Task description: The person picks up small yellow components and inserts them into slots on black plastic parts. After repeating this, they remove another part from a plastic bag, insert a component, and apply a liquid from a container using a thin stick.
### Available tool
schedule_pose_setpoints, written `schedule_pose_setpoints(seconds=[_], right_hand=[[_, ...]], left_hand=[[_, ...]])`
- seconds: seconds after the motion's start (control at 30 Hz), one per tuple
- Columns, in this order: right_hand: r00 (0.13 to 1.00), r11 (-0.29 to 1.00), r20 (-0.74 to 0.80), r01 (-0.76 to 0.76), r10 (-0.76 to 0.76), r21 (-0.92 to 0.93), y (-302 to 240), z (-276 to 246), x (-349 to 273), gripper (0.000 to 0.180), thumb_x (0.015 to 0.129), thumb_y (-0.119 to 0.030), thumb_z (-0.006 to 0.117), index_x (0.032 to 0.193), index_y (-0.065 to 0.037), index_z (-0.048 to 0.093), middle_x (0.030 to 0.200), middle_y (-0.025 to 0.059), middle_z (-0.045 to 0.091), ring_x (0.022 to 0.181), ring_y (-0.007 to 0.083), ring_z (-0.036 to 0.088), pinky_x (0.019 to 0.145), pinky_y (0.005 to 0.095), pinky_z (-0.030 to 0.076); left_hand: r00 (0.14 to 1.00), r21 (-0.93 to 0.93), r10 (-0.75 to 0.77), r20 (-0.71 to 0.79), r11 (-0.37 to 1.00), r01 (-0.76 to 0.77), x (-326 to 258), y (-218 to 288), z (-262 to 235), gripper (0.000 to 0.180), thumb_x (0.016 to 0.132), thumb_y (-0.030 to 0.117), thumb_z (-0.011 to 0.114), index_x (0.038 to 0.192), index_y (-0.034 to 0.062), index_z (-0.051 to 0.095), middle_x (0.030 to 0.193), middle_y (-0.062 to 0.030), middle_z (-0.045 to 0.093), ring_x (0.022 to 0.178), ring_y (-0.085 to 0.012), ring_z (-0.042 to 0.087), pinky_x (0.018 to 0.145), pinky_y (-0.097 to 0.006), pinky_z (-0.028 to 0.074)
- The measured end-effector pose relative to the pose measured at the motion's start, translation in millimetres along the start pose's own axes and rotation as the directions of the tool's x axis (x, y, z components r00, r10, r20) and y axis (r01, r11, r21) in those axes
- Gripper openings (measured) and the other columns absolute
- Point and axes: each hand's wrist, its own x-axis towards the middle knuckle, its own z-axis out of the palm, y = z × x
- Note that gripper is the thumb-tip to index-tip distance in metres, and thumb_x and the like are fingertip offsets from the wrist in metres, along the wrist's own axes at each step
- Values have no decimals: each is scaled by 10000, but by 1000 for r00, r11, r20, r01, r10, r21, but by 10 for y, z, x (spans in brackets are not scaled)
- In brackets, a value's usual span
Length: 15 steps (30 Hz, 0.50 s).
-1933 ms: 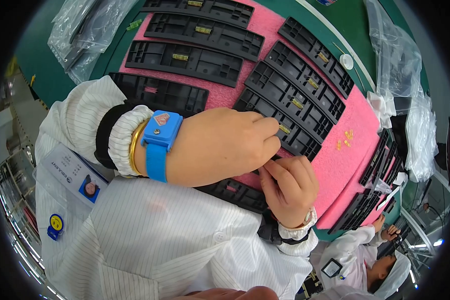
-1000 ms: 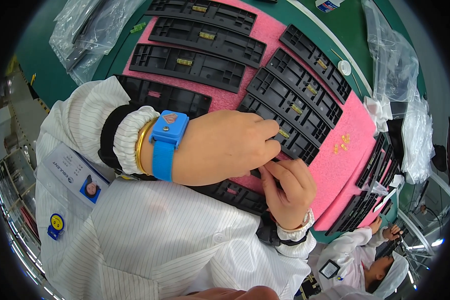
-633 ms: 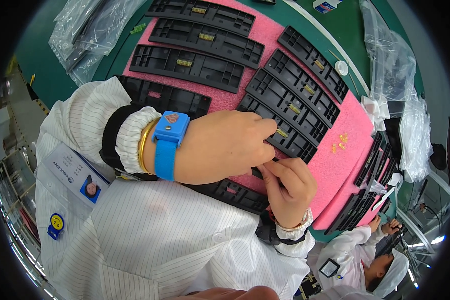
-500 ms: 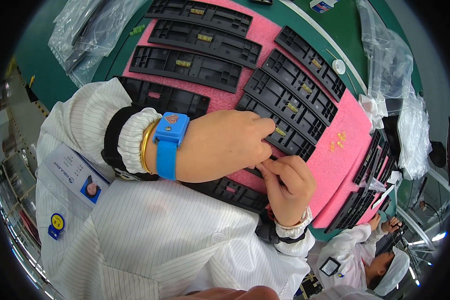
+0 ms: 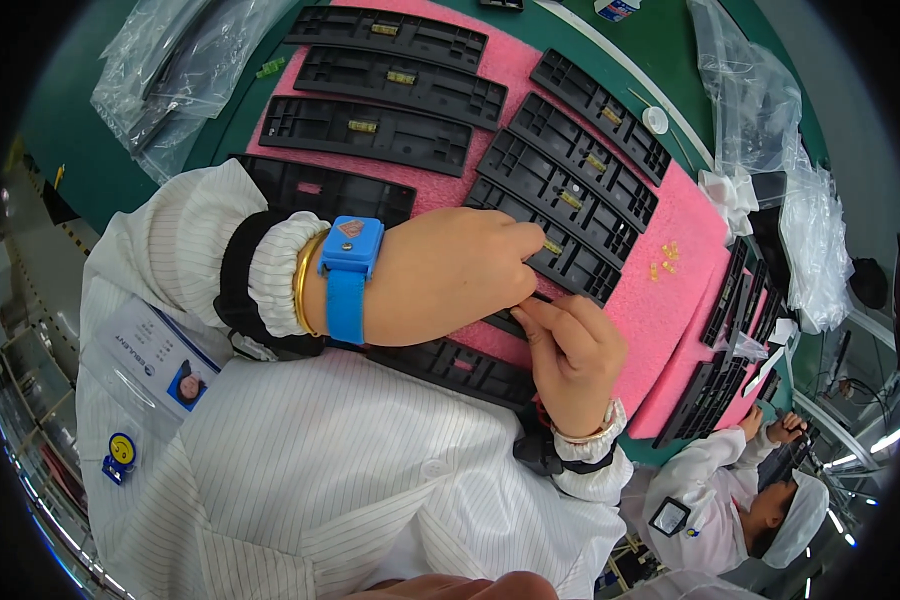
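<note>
My left hand (image 5: 460, 268), with a blue strap at its wrist, reaches across to the middle with bent fingers pinched together. My right hand (image 5: 575, 350) meets it there, thumb and forefinger closed in a pinch. Whatever is between their fingertips is hidden. Under and beside them lies a partly covered black plastic strip (image 5: 505, 322). Just beyond, another ribbed black strip (image 5: 590, 272) carries a small yellow-green vial (image 5: 552, 246). Nearer my body rests a black strip (image 5: 455, 368) with a pink gap at its middle.
More black strips (image 5: 370, 132) with vials lie in rows on pink foam (image 5: 660, 320). Several loose yellow vials (image 5: 669, 258) sit at right; green pieces (image 5: 270, 67) lie far left. A small white cup (image 5: 655, 120), clear plastic bags (image 5: 180, 75) and a co-worker (image 5: 715, 500) surround the area.
The whole view has shifted slightly. Both hands stay together over the same strip, the right fingers a little more closed around the fingertips of the left.
</note>
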Motion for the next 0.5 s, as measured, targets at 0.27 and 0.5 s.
schedule_pose_setpoints(seconds=[0.27,0.5], right_hand=[[998,994,-20,-49,51,95,2,-48,-11,185,780,0,843,946,-13,762,830,96,678,728,250,661,630,340,523],[999,997,-8,-31,31,67,-7,-34,14,178,776,6,839,934,-20,763,834,97,689,722,257,666,618,345,523]], left_hand=[[1000,-16,6,-14,1000,-6,-9,10,5,121,810,101,732,831,39,629,954,-100,545,897,-267,621,766,-380,548],[999,-80,-15,28,997,17,-9,-1,-36,127,785,92,736,862,31,655,975,-107,555,918,-276,625,815,-387,545]])
